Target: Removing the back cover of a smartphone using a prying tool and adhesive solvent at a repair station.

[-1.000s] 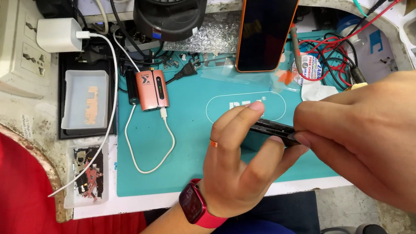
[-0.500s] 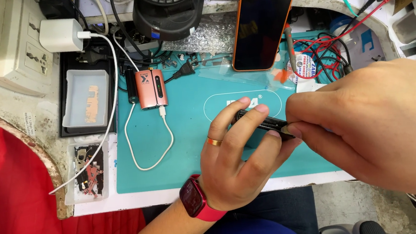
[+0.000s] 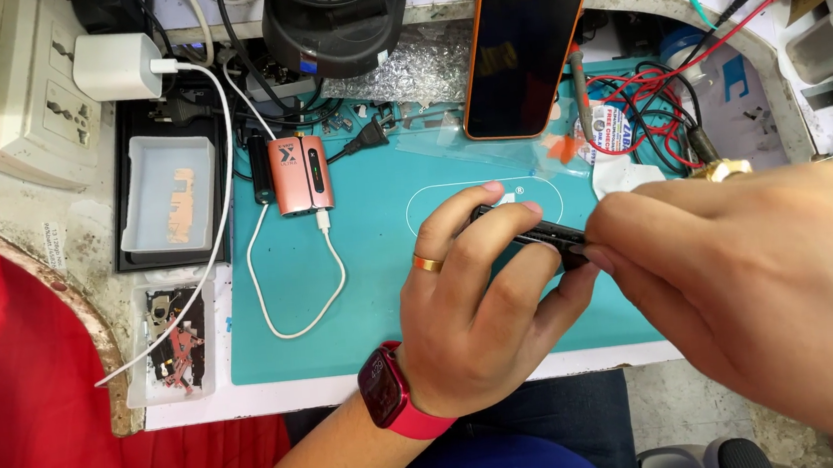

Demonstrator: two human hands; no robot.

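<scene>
My left hand [image 3: 483, 308], with a gold ring and a red smartwatch [image 3: 390, 392] on the wrist, grips a thin black phone [image 3: 537, 233] edge-on above the teal work mat [image 3: 362, 299]. My right hand [image 3: 762, 284] comes in from the right, and its fingertips pinch the phone's right end. Most of the phone is hidden between the fingers.
An orange-edged phone [image 3: 525, 44] leans upright at the back. A pink box-shaped device [image 3: 300, 174] with a white cable lies on the mat. At the left are a white tray [image 3: 167, 191], a charger and sockets. Red and black wires [image 3: 658, 123] lie at right; a black fan [image 3: 338, 20] stands behind.
Both hands with the black phone have shifted slightly left and up in the view; the grip looks the same.
</scene>
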